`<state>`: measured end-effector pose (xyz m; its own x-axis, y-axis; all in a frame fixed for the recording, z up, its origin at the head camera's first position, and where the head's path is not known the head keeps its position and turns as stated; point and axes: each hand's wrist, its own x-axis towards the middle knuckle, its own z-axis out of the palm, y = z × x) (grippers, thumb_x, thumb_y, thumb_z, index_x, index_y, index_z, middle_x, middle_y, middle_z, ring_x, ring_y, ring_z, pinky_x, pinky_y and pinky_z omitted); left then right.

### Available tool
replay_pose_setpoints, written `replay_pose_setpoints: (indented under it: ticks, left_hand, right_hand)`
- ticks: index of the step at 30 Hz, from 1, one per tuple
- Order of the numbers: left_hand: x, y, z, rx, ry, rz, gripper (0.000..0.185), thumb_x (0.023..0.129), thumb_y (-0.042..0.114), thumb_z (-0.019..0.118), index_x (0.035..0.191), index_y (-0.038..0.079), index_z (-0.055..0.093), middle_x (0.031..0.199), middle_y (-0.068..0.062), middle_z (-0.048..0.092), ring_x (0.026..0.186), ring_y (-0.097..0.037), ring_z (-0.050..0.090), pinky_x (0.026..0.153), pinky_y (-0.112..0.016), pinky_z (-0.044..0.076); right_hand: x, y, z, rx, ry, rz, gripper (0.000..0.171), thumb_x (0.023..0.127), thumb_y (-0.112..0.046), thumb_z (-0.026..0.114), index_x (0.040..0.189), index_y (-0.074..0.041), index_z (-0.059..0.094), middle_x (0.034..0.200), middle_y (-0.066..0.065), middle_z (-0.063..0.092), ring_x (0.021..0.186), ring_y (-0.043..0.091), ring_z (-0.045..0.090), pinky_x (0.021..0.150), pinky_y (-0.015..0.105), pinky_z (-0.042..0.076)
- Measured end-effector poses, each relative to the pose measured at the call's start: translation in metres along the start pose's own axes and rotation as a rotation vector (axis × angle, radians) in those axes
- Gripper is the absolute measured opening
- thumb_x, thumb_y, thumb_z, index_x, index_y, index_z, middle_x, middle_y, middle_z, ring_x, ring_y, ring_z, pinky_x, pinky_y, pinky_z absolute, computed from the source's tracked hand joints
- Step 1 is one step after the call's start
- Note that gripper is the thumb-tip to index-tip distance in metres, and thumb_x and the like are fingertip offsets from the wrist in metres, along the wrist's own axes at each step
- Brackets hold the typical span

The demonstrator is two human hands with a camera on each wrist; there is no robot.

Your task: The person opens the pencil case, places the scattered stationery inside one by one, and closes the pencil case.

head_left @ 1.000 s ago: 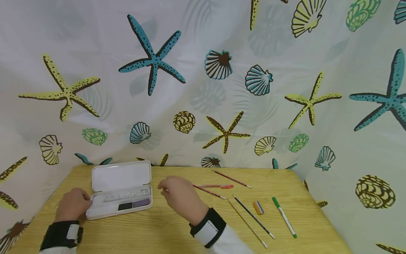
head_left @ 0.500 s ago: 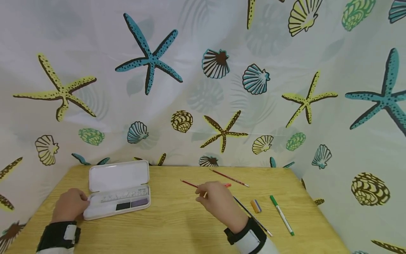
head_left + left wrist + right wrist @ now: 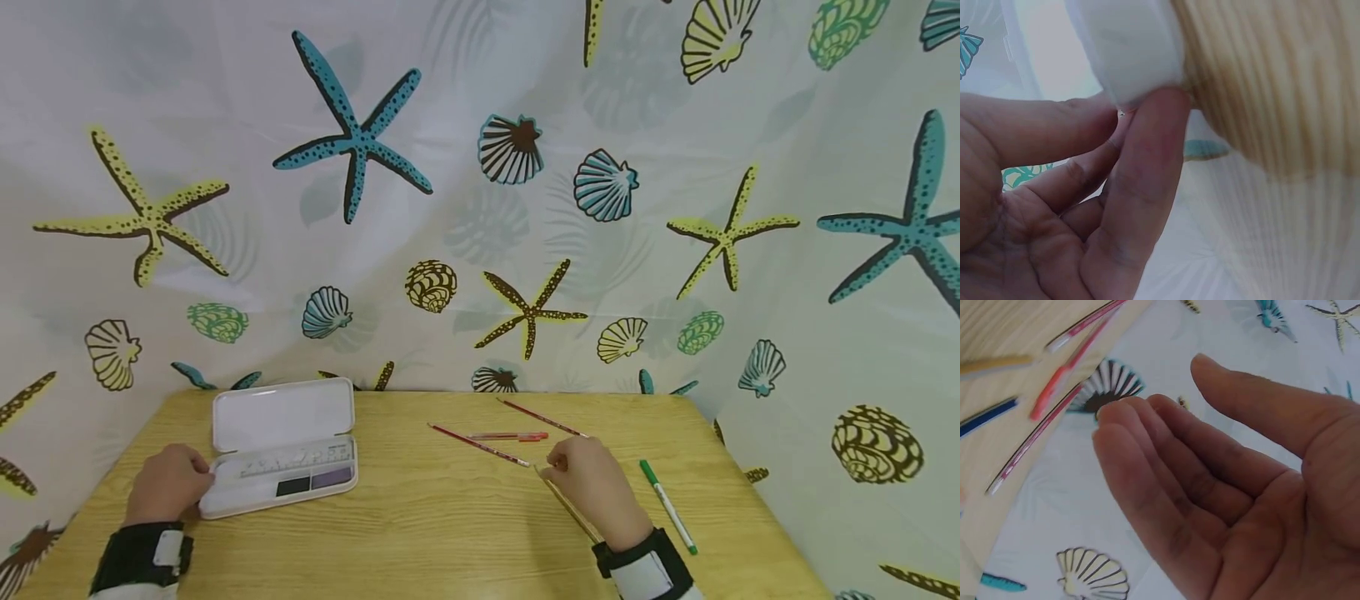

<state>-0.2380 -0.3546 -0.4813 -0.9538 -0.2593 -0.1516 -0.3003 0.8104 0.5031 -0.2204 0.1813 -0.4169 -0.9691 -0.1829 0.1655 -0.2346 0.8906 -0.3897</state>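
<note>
1. Your right hand [image 3: 595,486] hovers low over the right half of the wooden table [image 3: 420,542], fingers relaxed and lightly bent, holding nothing. The right wrist view shows the palm [image 3: 1260,506] open and empty.
2. Just under its fingertips lies a yellow pencil [image 3: 567,507], running diagonally toward you. Whether the fingers touch it cannot be told.
3. Just left of that hand lies a red pencil [image 3: 480,445], slanted. Behind it lie an orange-red pen [image 3: 510,436] and a second red pencil [image 3: 542,417].
4. To the right of the hand, a green marker [image 3: 667,505] lies near the table's right edge, apart from the hand.
5. Your left hand [image 3: 168,483] rests at the left end of an open white pencil case [image 3: 281,450], on the left side of the table. The left wrist view shows fingertips [image 3: 1154,131] pressed against the case's rounded white corner.
6. The case's lid stands raised at the back. Its tray holds a clear ruler [image 3: 296,458] and two dark blocks [image 3: 313,482], side by side.
7. A curtain [image 3: 480,192] printed with starfish and shells hangs behind the table.
</note>
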Motion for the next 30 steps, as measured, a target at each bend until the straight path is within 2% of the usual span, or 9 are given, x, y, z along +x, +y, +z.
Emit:
replay_pose_setpoints:
  ticks: [4, 8, 12, 17, 25, 30]
  left_hand:
    - [0.0, 0.0, 0.0, -0.002, -0.006, -0.006, 0.024, 0.089, 0.007, 0.068, 0.097, -0.015, 0.065, 0.082, -0.021, 0.062, 0.073, -0.03, 0.059, 0.062, -0.038, 0.048]
    - [0.0, 0.0, 0.0, -0.006, -0.002, -0.002, 0.023, 0.089, 0.007, 0.067, 0.097, -0.015, 0.064, 0.082, -0.021, 0.062, 0.073, -0.03, 0.058, 0.062, -0.039, 0.048]
    - [0.0, 0.001, 0.0, -0.007, 0.009, -0.005, 0.023, 0.089, 0.006, 0.068, 0.097, -0.015, 0.065, 0.082, -0.021, 0.062, 0.073, -0.031, 0.058, 0.062, -0.039, 0.048]
    - [0.0, 0.001, 0.0, -0.011, -0.001, -0.016, 0.024, 0.089, 0.006, 0.067, 0.097, -0.015, 0.065, 0.083, -0.022, 0.063, 0.074, -0.031, 0.058, 0.063, -0.039, 0.048]
    - [0.005, -0.001, 0.0, -0.017, -0.029, -0.028, 0.026, 0.089, 0.007, 0.068, 0.1, -0.016, 0.064, 0.083, -0.02, 0.063, 0.072, -0.029, 0.059, 0.061, -0.037, 0.048]
    - [0.003, -0.001, 0.0, -0.015, -0.023, -0.027, 0.025, 0.089, 0.007, 0.068, 0.099, -0.016, 0.064, 0.082, -0.02, 0.062, 0.071, -0.029, 0.059, 0.061, -0.037, 0.048]
  right_hand:
    - [-0.006, 0.016, 0.002, -0.024, -0.016, 0.044, 0.009, 0.082, -0.009, 0.085, 0.079, -0.007, 0.076, 0.071, -0.002, 0.066, 0.06, 0.01, 0.053, 0.058, 0.032, 0.048]
    - [-0.012, 0.029, 0.006, -0.003, -0.048, 0.084, 0.013, 0.081, -0.008, 0.085, 0.075, -0.009, 0.074, 0.068, -0.002, 0.064, 0.059, 0.011, 0.053, 0.059, 0.032, 0.047]
    - [-0.016, 0.038, 0.011, 0.022, -0.075, 0.124, 0.01, 0.081, -0.008, 0.085, 0.078, -0.008, 0.076, 0.075, -0.001, 0.069, 0.065, 0.013, 0.06, 0.062, 0.036, 0.052]
    - [-0.018, 0.046, 0.02, 0.044, -0.113, 0.172, 0.008, 0.081, -0.007, 0.084, 0.079, -0.009, 0.076, 0.078, 0.0, 0.069, 0.068, 0.014, 0.06, 0.064, 0.037, 0.052]
    - [-0.017, 0.049, 0.031, -0.023, -0.111, 0.159, 0.013, 0.078, -0.012, 0.088, 0.077, -0.008, 0.075, 0.08, 0.001, 0.068, 0.076, 0.019, 0.063, 0.069, 0.042, 0.054]
    - [-0.014, 0.051, 0.037, -0.055, -0.079, 0.136, 0.017, 0.075, -0.011, 0.089, 0.075, -0.009, 0.072, 0.077, 0.001, 0.067, 0.072, 0.017, 0.06, 0.066, 0.041, 0.053]
